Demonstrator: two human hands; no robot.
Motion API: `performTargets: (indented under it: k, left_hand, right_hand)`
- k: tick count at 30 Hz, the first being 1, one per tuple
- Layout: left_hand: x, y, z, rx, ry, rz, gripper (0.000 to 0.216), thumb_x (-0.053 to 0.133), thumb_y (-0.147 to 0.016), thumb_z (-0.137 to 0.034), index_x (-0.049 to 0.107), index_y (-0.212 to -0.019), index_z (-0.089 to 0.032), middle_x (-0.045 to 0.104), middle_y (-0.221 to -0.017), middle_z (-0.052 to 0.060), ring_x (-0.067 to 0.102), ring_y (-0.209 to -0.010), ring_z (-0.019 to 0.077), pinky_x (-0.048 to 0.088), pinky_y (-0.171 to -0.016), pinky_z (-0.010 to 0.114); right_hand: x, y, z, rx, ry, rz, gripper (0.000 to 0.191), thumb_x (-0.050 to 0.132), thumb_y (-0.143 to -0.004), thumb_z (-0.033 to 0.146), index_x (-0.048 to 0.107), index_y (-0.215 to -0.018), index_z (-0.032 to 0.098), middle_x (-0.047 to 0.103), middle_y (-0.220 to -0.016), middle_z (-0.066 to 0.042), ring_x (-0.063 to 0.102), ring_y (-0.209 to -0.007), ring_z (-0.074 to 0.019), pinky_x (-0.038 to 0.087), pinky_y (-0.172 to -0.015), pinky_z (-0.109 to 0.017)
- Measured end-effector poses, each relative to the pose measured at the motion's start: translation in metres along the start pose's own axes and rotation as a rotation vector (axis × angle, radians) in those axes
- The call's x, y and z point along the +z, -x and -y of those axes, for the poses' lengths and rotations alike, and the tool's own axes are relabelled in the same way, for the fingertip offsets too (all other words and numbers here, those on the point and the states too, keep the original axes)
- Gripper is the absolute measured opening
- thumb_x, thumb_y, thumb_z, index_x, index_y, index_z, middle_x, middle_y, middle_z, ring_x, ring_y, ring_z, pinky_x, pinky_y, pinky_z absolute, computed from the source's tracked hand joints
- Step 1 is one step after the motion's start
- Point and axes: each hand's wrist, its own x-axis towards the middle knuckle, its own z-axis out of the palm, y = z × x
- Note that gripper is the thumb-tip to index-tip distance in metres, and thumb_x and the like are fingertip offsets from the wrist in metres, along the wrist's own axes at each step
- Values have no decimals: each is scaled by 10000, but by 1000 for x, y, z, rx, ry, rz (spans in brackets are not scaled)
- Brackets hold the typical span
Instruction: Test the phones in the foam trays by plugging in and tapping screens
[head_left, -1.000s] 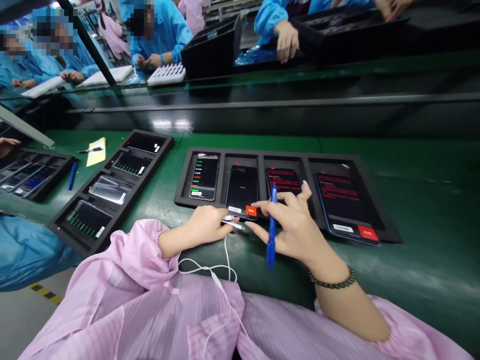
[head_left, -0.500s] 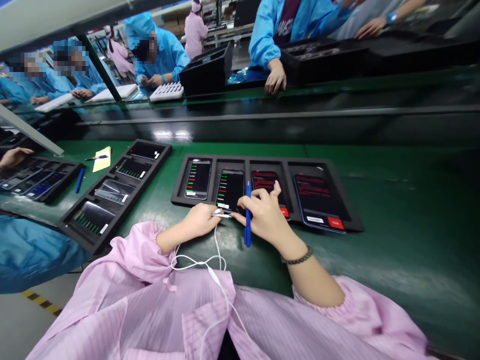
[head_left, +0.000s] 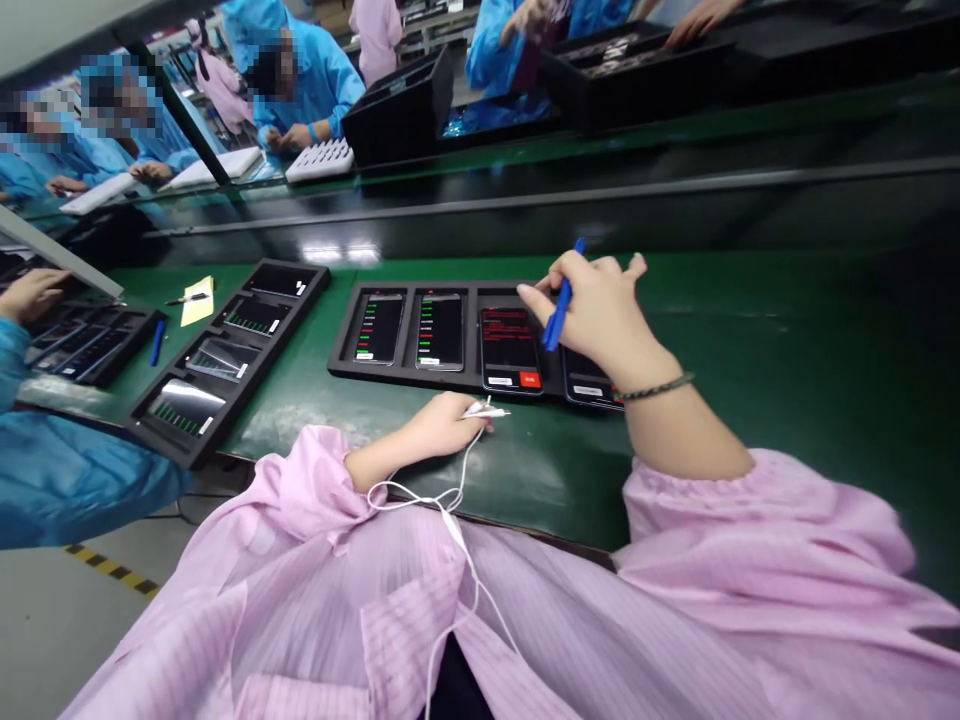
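Note:
My left hand [head_left: 446,424] is closed on the plug end of a white earphone cable [head_left: 463,533], just in front of a black foam tray [head_left: 345,368]. Between the fingers of my right hand [head_left: 596,305] is a blue pen [head_left: 559,310]; this hand hovers over the tray's right end. Two phones [head_left: 377,328] [head_left: 440,330] at the left show green and red lines of text. The third phone [head_left: 510,348] has red text and a red button, its lower end out over the tray's edge. Behind my right hand and wrist, the fourth phone [head_left: 589,378] is mostly hidden.
Left of it lies another foam tray [head_left: 247,345] with several phones. Beyond are a blue pen [head_left: 157,343], a yellow note [head_left: 198,303] and a co-worker's hand [head_left: 34,293] over a further tray. A raised ledge [head_left: 450,215] runs behind; co-workers sit across it.
My right hand has moved right and up, away from the second phone, with the pen. My left hand has drawn the plug right, clear of that phone. The view has shifted.

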Motion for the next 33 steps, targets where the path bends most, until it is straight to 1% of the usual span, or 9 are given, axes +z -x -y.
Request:
performTargets:
  k: [3,7,14,16,18,21,24,30,33]
  left_hand:
    - [13,-7,-7,-15,-128,-5,225,529,-896,-161,751,-891,-126,765,-900,74,678,-839,211,456,-758,274]
    - [20,-6,-12,-49,-237,-69,258,491,-928,-181,741,-945,-119,771,-958,117,694,-869,239,467,-761,292]
    - [22,-4,-9,-67,-248,-175,263,479,-947,-181,698,-809,-138,715,-773,70,625,-722,199,422,-697,274]
    - [22,-5,-6,-73,-211,-193,238,499,-934,-166,687,-791,-139,683,-728,48,588,-688,184,403,-688,270]
    - [23,-5,-5,-78,-172,-196,216,513,-919,-151,683,-788,-137,661,-710,33,565,-677,176,390,-684,268]
    - [23,-7,-5,-90,-121,-193,206,519,-902,-140,692,-791,-137,647,-701,18,555,-675,170,394,-690,266]
    - [26,-13,-6,-114,-39,-194,226,505,-898,-133,708,-801,-135,628,-679,-4,555,-665,153,413,-695,251]
    - [34,-21,-6,-189,123,-175,381,406,-982,-230,747,-893,-87,468,-517,-50,436,-493,111,386,-566,227]
    - [31,-13,-8,-178,90,-197,302,497,-950,-239,754,-853,-112,553,-574,-24,507,-561,124,393,-608,233]
  right_hand:
    - [17,-10,-30,5,30,147,311,530,-899,538,479,-890,232,591,-840,-96,547,-945,-344,276,-1046,-764]
    - [35,-14,-49,-34,5,284,324,497,-898,551,442,-880,232,569,-820,-99,553,-864,-317,445,-941,-598]
    - [39,-22,-57,-113,-49,388,398,495,-892,635,441,-922,242,590,-840,-86,549,-763,-270,498,-796,-435]
    - [38,-25,-59,-121,-49,423,414,506,-883,649,453,-937,242,583,-815,-79,559,-764,-276,498,-773,-425]
    - [38,-28,-60,-133,-54,451,421,529,-873,650,466,-939,240,590,-803,-81,577,-794,-290,495,-806,-435]
    - [37,-30,-56,-134,-81,503,401,548,-873,628,464,-935,241,642,-862,-96,613,-836,-293,495,-830,-420]
    - [37,-28,-50,-134,-104,550,368,540,-879,600,445,-942,249,673,-904,-89,635,-792,-267,499,-748,-370]
    - [41,-22,-51,-177,-160,503,263,495,-857,499,373,-844,265,679,-880,-90,638,-795,-277,505,-721,-394]
    - [42,-20,-55,-209,-171,480,248,469,-862,480,344,-819,270,688,-899,-97,637,-856,-288,521,-827,-457]
